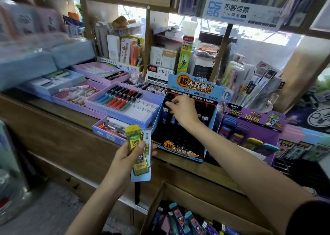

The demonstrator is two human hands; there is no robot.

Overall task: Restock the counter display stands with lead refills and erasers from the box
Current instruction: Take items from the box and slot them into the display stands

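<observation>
My left hand (131, 153) grips a few carded lead refill packs (140, 156), the front one yellow-green, held upright below the counter edge. My right hand (180, 109) reaches into the black and blue display stand (180, 142) on the counter, fingers curled at its upper rows; a dark refill case seems pinched under the fingers but is mostly hidden. A few dark refill cases (166, 117) stand in the stand beside that hand. The cardboard box (205, 200) sits low at the front, with several refill packs (185, 222) inside.
A purple display stand (253, 127) with coloured cases stands right of the black one. Lilac pen trays (123, 106) cover the counter to the left. Boxed stationery fills the wooden shelves (148, 43) behind. A clear holder with packaged pens (253, 84) rises at the back right.
</observation>
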